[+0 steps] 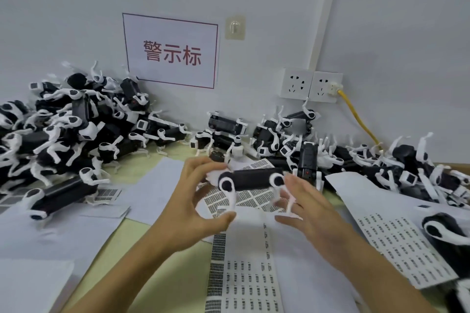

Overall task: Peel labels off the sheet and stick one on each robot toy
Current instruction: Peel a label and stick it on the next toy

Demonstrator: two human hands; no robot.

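A black robot toy (251,178) with white legs is held in the air over the table's middle. My left hand (195,201) grips its left end, fingers on top and thumb under a white leg. At the toy's right end my right hand (309,207) has its fingers spread around the legs, touching them; I cannot tell whether it holds a label. A label sheet (241,277) with rows of small printed labels lies below the hands. Another label sheet (401,244) lies to the right.
A big pile of robot toys (66,124) fills the back left, and more robot toys (381,162) lie along the wall and right side. One toy (58,195) lies alone at the left. White backing papers (50,234) cover the table. A yellow cable (356,117) hangs from a wall socket.
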